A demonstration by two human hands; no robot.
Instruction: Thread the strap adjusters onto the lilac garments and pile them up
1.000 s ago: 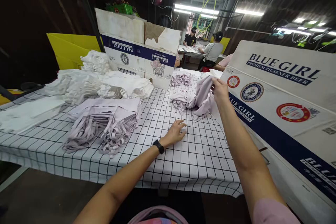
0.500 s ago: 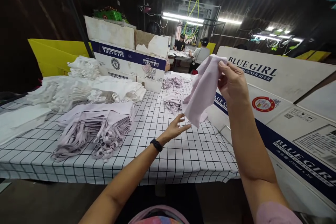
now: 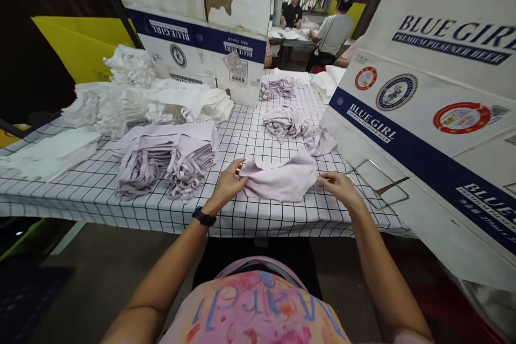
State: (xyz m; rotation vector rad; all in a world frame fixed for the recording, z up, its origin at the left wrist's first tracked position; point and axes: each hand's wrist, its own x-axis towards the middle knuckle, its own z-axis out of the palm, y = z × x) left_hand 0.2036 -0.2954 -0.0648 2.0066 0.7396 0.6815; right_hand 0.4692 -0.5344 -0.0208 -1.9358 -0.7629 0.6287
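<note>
A pale lilac piece of fabric (image 3: pixel 280 180) is stretched between my hands, low over the checked tablecloth near the front edge. My left hand (image 3: pixel 228 185), with a black band at the wrist, pinches its left end between thumb and fingers. At the right end, my right hand (image 3: pixel 339 187) has its fingertips closed on a corner. Left of my left hand lies a neat stack of lilac garments (image 3: pixel 169 153) with straps hanging forward. Beyond the held fabric is a loose lilac heap (image 3: pixel 288 121), with another lilac piece (image 3: pixel 321 141) trailing to the right.
White garments (image 3: pixel 137 97) are piled at the back left. One printed carton (image 3: pixel 201 37) stands behind them; another carton (image 3: pixel 407 97) leans along the right side. A wire frame (image 3: pixel 379 185) lies by my right hand. Two people (image 3: pixel 334 27) work at a far table.
The fabric, held up by my right hand before, has come down to the table. My left hand, open earlier, now grips its left end. The view has tilted down.
</note>
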